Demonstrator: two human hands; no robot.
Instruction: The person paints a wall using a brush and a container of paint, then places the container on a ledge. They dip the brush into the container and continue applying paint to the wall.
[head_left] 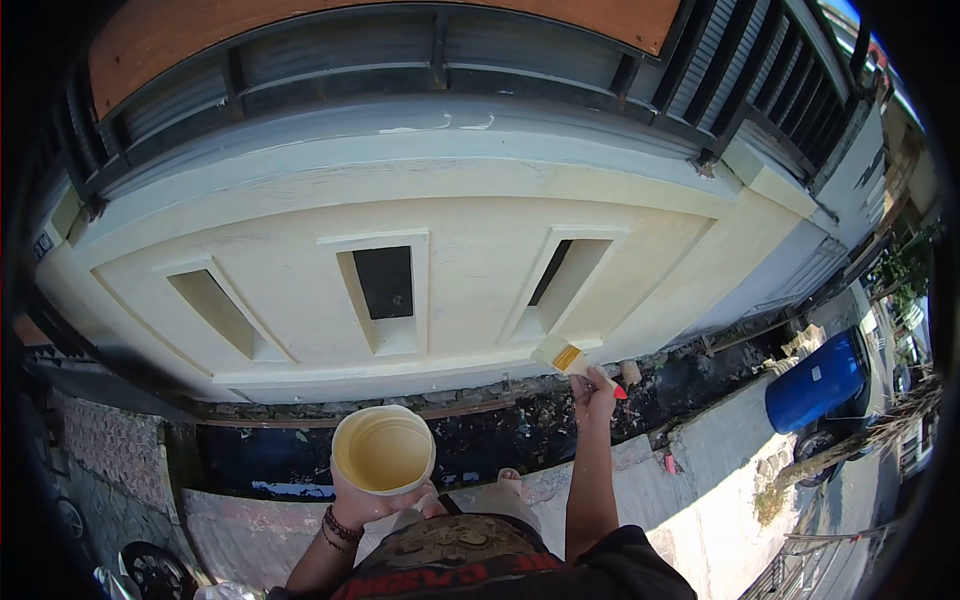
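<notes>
Cream-painted wall [300, 260] is filling most of the view, with three recessed slots in it and a dark railing [400, 70] running along the top. Below the wall a dark, littered ditch [520, 430] is running along its foot, with a pale concrete edge [700, 470] on the near side. Blue barrel [815, 382] is lying well apart to the right, near the road.

The person is standing over the ditch, looking down at both arms. Left hand [365, 500] is gripping the bucket [383, 450] from underneath, fingers wrapped around its base, holding it upright near the body; beaded bracelets are sitting on that wrist. Bucket is showing cream paint coating its inside. Right hand [595, 390] is reaching out toward the wall, closed around the handle of the paintbrush [560, 354]. The brush has a red handle end sticking out past the hand, a yellow ferrule and pale bristles that are touching the lower ledge of the wall, just below the right-hand slot. One foot [510, 482] is showing on the concrete edge between the two arms.
</notes>
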